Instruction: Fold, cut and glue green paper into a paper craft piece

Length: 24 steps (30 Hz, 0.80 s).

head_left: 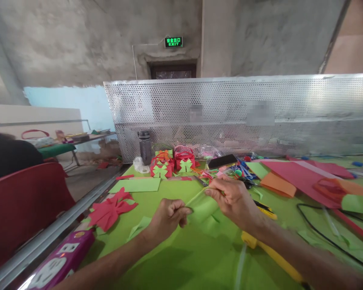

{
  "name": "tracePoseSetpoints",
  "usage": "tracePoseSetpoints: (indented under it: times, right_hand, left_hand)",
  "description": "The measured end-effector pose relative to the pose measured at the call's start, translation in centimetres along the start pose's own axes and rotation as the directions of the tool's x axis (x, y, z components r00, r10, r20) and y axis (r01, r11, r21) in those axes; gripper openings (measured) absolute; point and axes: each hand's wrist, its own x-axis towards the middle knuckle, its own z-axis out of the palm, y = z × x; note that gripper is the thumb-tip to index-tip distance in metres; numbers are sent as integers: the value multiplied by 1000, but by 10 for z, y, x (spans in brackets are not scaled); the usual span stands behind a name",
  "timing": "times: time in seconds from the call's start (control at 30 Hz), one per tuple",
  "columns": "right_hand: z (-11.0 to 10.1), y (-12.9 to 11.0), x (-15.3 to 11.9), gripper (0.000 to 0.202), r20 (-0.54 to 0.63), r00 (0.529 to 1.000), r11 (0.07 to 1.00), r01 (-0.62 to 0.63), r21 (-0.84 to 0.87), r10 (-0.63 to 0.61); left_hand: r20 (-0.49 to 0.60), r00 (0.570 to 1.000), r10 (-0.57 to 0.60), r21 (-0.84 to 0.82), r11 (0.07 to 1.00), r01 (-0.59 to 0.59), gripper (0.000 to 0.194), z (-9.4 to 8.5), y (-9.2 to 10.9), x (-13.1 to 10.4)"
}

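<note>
My left hand [171, 214] is closed in a pinch on the lower left end of a thin light green paper piece [202, 207]. Up and to the right, my right hand [230, 198] pinches the same paper along its upper edge. The paper is stretched between both hands above the green tabletop [157, 257]. A dark, narrow tip [200, 182] shows just beyond my right fingers; I cannot make out what it belongs to. Under my right forearm lie a yellow glue gun [278, 259] and a yellow-and-black utility knife [265, 209].
Red paper cutouts [111, 209] and a purple power strip [68, 257] lie left. Behind stand red gift boxes [184, 160] with green bows, a bottle [144, 148] and a phone [222, 161]. Coloured paper [299, 177] and a black cable [308, 229] spread right. A person sits far left.
</note>
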Motion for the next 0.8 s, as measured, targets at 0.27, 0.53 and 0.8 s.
tracePoseSetpoints:
  times: [0.27,0.53,0.8]
  right_hand:
    - [5,6,-1,38,63,997,994,58,-93,-52]
    - [8,-14,-10,35,-135,982,990,120,-71,-129]
    - [30,7,-8,67,139,877,616,-428,661,460]
  left_hand:
    - [70,993,93,91,991,-99,23,-5,2,0]
    - [13,993,-114,-650,754,95,26,-9,11,-1]
    - [-58,959,-278,-889,452,77,22,-10,-10,11]
